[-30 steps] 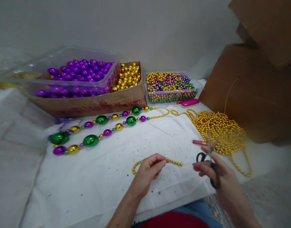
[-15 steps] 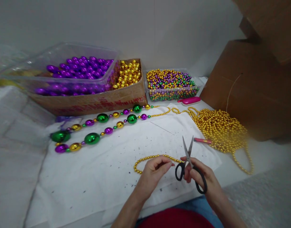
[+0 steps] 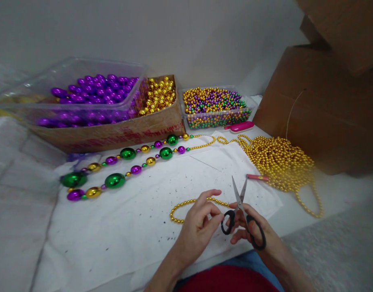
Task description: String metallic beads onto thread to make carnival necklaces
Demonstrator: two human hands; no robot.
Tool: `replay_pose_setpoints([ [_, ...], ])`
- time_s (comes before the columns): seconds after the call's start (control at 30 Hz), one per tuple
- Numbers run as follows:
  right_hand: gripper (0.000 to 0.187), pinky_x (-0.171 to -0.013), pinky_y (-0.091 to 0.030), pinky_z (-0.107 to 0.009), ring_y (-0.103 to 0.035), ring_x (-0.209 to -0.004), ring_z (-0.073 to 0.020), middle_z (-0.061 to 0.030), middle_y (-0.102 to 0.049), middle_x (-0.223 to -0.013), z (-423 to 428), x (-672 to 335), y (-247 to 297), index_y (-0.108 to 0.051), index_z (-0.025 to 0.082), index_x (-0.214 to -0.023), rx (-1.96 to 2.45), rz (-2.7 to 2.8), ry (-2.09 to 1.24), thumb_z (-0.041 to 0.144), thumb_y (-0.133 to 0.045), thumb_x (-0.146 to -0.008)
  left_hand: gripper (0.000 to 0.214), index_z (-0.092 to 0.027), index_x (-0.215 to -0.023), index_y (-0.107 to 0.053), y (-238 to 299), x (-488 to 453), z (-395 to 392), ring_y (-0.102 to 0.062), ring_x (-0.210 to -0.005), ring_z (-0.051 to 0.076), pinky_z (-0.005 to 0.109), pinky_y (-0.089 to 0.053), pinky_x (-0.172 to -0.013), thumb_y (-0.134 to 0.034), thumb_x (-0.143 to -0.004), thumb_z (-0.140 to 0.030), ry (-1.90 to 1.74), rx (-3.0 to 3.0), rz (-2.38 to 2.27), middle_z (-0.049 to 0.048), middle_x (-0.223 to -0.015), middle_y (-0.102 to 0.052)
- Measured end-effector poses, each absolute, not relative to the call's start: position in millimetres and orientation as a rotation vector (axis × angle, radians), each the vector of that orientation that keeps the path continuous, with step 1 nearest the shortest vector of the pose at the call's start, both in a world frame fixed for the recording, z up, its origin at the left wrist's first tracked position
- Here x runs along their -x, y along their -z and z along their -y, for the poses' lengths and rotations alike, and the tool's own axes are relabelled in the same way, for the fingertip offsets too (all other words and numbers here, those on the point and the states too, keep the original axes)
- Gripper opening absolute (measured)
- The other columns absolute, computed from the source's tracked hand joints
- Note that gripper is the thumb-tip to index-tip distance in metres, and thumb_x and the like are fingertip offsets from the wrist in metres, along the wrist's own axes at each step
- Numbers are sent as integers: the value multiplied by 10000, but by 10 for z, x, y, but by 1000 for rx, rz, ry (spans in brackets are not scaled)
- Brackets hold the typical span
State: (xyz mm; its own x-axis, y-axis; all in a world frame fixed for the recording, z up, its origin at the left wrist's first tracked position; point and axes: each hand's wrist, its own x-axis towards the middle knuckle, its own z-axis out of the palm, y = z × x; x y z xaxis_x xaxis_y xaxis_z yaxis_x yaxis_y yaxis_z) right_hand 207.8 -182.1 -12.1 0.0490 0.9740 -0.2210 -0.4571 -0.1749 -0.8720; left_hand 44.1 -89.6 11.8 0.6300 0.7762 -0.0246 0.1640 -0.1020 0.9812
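Observation:
My right hand point(image 3: 250, 229) grips black-handled scissors point(image 3: 243, 215), blades slightly apart and pointing up and away. My left hand point(image 3: 198, 225) sits just left of them, its fingers pinched at one end of a short gold bead strand point(image 3: 186, 205) that curves across the white cloth point(image 3: 128, 227). The two hands nearly touch. Behind them, a long necklace of big green, purple and gold beads point(image 3: 125, 164) lies stretched on the cloth. A heap of gold bead string point(image 3: 277, 160) rests to the right.
At the back stand a clear tub of purple beads point(image 3: 83, 95), a cardboard box with gold beads point(image 3: 157, 95) and a clear tub of small mixed beads point(image 3: 215, 107). A pink object point(image 3: 239, 127) and a red marker point(image 3: 257, 177) lie nearby. Brown cartons point(image 3: 326, 101) fill the right.
My right hand brought the scissors in from the right to meet my left hand. The gold strand's end has been drawn in under my left fingers.

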Motion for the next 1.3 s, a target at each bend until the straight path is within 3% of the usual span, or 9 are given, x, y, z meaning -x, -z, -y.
replay_pose_setpoints([
  [0.13,365,-579,-435,-256,-573,-711,-170,-29,-593,-771,1860,-2105,156,-576,226,-1075,1065,665,-1471,412,-664,-774,187,-151,-751,-586,-88,-477,886,-483,-567,88,208,-326,-464,-537,-847,-304,-561,-1196,-588,71,-890,-590],
  [0.23,363,-443,-309,-183,-551,-599,-126,-17,-606,-693,1890,-2148,211,-552,222,-1066,1094,587,-1448,398,-666,-771,173,-150,-790,-575,10,-539,888,-414,-495,68,191,-295,-428,-530,-855,-304,-623,-1090,-582,16,-705,-534],
  [0.3,394,-418,-275,-172,-541,-568,-110,-22,-623,-692,1896,-2169,217,-549,212,-1085,1147,545,-1369,399,-679,-763,178,-146,-806,-584,56,-579,901,-423,-507,71,191,-307,-427,-521,-863,-302,-636,-1188,-625,18,-723,-533],
  [0.37,430,-444,-327,-179,-576,-616,-126,-39,-647,-744,1890,-2172,186,-550,204,-1116,1181,529,-1304,391,-692,-756,172,-147,-812,-600,77,-612,923,-485,-587,95,205,-355,-476,-511,-872,-281,-650,-1395,-683,36,-787,-554],
  [0.57,440,-455,-372,-196,-622,-661,-161,-68,-675,-789,1850,-2112,120,-603,179,-1098,1221,525,-1371,400,-719,-735,170,-157,-846,-595,122,-648,984,-534,-860,151,275,-407,-774,-437,-908,-169,-681,-1932,-664,58,-875,-583],
  [0.8,378,-512,-387,-218,-598,-623,-137,-56,-673,-756,1868,-2063,236,-621,161,-1037,1129,395,-1506,409,-690,-761,205,-161,-874,-623,157,-638,992,-536,-835,142,254,-410,-751,-423,-917,-176,-616,-1996,-606,56,-849,-575],
  [0.97,251,-559,-384,-246,-558,-568,-119,-47,-640,-684,1883,-2000,284,-633,133,-840,1093,491,-1562,382,-640,-810,216,-174,-880,-631,120,-638,1004,-550,-786,139,248,-407,-723,-419,-916,-190,-547,-1989,-629,42,-805,-596],
  [1.13,325,-572,-372,-223,-520,-589,-107,8,-592,-650,1869,-1977,369,-633,168,-962,1134,446,-1405,343,-740,-710,101,-194,-863,-559,90,-632,1023,-552,-704,114,231,-400,-679,-478,-855,-134,-440,-1832,-705,-14,-748,-610],
  [1.3,286,-533,-322,-198,-448,-538,-81,33,-537,-580,1828,-2017,275,-645,178,-948,1067,330,-1410,320,-735,-716,178,-196,-969,-545,123,-638,996,-530,-603,100,214,-407,-585,-528,-800,-143,-390,-1592,-782,-37,-691,-568],
])
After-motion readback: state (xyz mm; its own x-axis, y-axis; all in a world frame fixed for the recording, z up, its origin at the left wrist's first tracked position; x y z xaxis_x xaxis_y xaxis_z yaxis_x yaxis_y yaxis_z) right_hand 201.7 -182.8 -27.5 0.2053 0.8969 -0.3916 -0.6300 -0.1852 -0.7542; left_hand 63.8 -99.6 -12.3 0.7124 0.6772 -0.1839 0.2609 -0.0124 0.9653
